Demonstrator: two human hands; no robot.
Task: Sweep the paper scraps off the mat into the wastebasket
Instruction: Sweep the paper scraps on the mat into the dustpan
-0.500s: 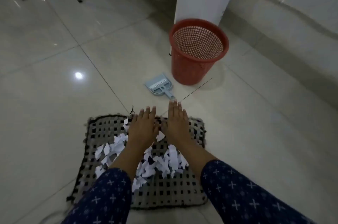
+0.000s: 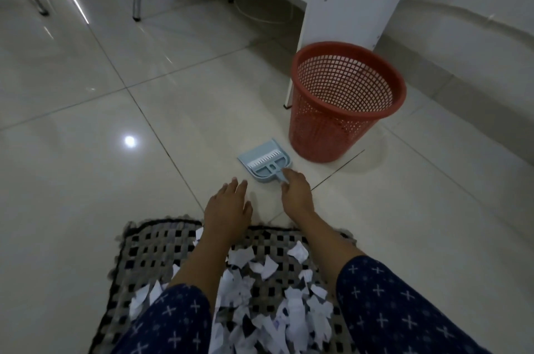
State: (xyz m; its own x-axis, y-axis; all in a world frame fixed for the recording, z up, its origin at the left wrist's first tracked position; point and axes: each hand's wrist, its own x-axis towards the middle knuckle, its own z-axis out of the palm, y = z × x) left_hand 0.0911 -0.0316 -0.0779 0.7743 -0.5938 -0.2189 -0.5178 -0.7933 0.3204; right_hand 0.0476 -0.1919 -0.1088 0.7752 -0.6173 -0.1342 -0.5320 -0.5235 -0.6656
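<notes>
Many white torn paper scraps (image 2: 268,304) heaped on checked woven mat (image 2: 144,255); beyond mat, right hand (image 2: 296,190) fingers closing around pale-blue dustpan (image 2: 264,161) handle, left hand (image 2: 228,205) fingers spread; red mesh wastebasket (image 2: 344,105) further beyond mat.

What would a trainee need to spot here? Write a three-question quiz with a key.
1. True or false: the paper scraps lie on the mat.
2. Which hand is at the dustpan handle? A) left hand B) right hand
3. Fill in: the wastebasket stands upright on the ____, beside the dustpan.

Key: 1 true; 2 B; 3 floor.
</notes>
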